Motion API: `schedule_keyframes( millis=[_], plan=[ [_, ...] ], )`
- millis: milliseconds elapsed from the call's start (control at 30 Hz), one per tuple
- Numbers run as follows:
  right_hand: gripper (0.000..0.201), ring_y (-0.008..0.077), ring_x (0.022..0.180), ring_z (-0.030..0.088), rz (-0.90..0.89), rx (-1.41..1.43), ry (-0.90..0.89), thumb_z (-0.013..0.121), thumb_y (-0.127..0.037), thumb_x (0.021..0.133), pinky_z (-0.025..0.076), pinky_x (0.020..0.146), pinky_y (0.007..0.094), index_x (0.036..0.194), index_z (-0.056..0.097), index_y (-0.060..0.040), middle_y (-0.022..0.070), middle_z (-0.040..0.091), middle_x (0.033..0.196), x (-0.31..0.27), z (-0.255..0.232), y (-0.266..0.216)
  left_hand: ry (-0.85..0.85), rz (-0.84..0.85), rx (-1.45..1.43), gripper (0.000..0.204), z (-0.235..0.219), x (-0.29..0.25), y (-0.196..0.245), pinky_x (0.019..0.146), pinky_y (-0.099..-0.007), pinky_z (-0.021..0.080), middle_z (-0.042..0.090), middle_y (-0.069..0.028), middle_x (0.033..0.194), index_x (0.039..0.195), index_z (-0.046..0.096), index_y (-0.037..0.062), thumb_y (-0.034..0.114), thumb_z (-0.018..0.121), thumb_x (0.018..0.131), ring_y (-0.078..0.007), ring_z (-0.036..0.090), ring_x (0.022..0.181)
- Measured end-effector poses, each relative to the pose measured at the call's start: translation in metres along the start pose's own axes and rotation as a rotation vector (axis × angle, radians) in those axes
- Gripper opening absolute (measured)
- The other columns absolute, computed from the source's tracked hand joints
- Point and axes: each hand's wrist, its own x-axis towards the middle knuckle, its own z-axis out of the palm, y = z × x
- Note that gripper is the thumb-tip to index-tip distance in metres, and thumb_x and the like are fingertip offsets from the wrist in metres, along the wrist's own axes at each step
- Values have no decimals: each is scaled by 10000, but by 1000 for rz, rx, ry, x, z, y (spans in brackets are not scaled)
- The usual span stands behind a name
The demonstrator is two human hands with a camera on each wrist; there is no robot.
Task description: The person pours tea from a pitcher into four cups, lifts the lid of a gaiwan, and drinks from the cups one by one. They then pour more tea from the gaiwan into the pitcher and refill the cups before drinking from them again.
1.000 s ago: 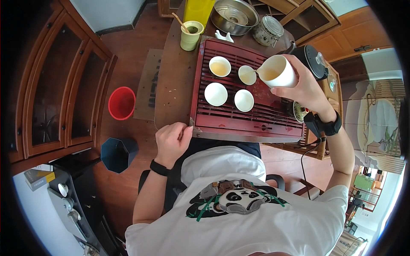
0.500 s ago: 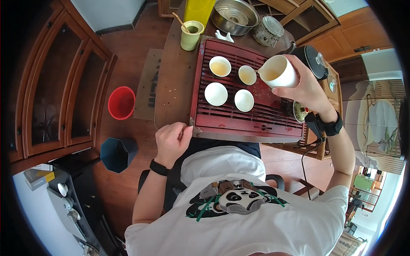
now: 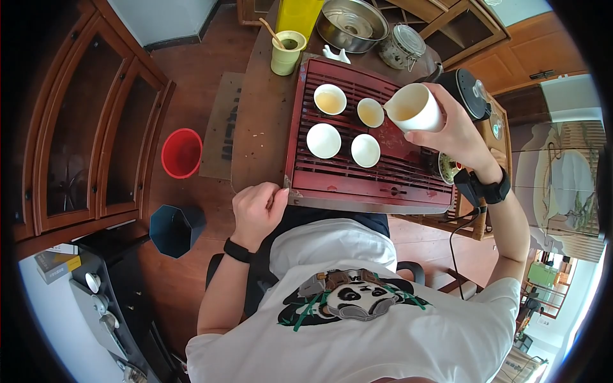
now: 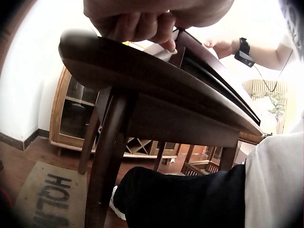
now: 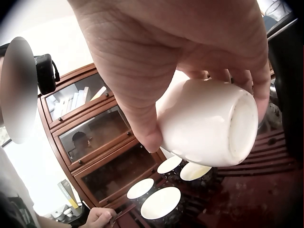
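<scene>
My right hand point(image 3: 461, 131) grips a white pitcher point(image 3: 426, 108) round its side, tilted with its spout toward a small cup point(image 3: 370, 113) holding yellowish tea. The pitcher's base shows in the right wrist view. Left of that cup stands a second cup point(image 3: 329, 101) with tea in it. Nearer me are two more white-lined cups point(image 3: 323, 142) point(image 3: 366, 151), pale inside. All of them stand on a slatted dark-red tea tray point(image 3: 377, 199). My left hand point(image 3: 260, 207), fingers loosely curled and holding nothing, rests at the table edge by the tray's near left corner.
A lidded glass jar point(image 3: 402, 48), a steel basin point(image 3: 351, 25) and a green pot point(image 3: 285, 60) with a wooden-handled tool stand behind the tray. Right of it is a black kettle point(image 3: 465, 89). Red point(image 3: 182, 153) and dark blue point(image 3: 177, 231) bins stand on the floor.
The thin stream at the pitcher's spout no longer shows, and the tea in the cup below looks yellower. The pitcher has barely moved. The left hand has stayed put.
</scene>
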Motion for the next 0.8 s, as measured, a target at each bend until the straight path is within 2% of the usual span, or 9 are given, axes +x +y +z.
schedule_keyframes(
  millis=[200,467,800],
  plan=[
    [798,212,1160,626,-12,59,12,910,-330,756,481,1037,353,1370,520,-2,118,652,1234,2,3,3,0,2,4,213,1,0,0,486,-371,392,511,-70,574,718,591,61,104,739,865,-259,502,482],
    [779,196,1179,611,20,175,50,907,-235,775,468,1060,345,1380,489,23,116,647,1246,5,5,-8,1,-2,3,215,0,0,0,488,-373,396,512,-69,574,719,590,62,111,740,865,-262,504,485],
    [774,188,1177,612,19,201,25,906,-218,778,469,1061,342,1380,485,25,114,647,1244,5,7,-24,-7,-9,0,212,-1,1,2,491,-372,404,523,-69,576,720,599,61,118,740,868,-260,519,490]
  ],
)
